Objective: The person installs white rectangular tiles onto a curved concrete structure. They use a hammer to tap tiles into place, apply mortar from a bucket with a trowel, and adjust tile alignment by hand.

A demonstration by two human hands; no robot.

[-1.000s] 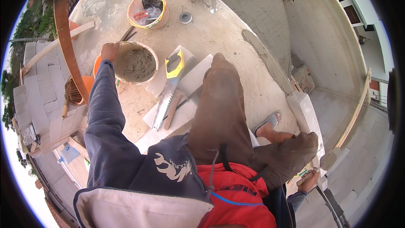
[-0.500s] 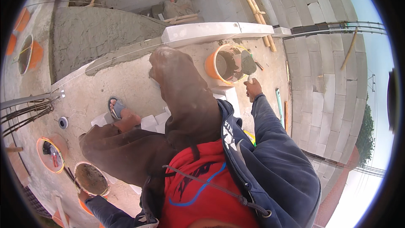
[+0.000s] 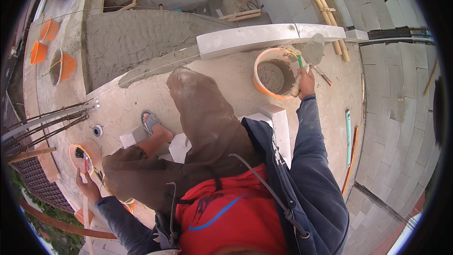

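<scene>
My right hand [image 3: 306,83] grips the handle of a trowel [image 3: 313,51], its blade coated with grey mortar. The blade is just past the far right rim of an orange bucket [image 3: 257,76], whose inside holds wet mortar [image 3: 271,74]. A green piece [image 3: 299,61] shows at that rim beside my fingers. My left hand [image 3: 88,188] is empty with fingers apart, close to a second bucket [image 3: 96,152] holding small tools. Ahead, a row of white blocks [image 3: 247,36] lies along a taut string and a mortar strip [image 3: 155,68].
Loose white blocks [image 3: 278,123] lie by my legs. Rebar ends [image 3: 56,120] jut in from the left, near a tape roll [image 3: 97,131]. Orange buckets [image 3: 67,66] stand far left. Bamboo poles [image 3: 325,14] lean at the back; a block wall [image 3: 391,113] rises at right.
My left hand has come off the rim of a mortar bucket and its fingers have spread. The trowel has moved from over the bucket's inside to beyond its rim. My view has shifted left.
</scene>
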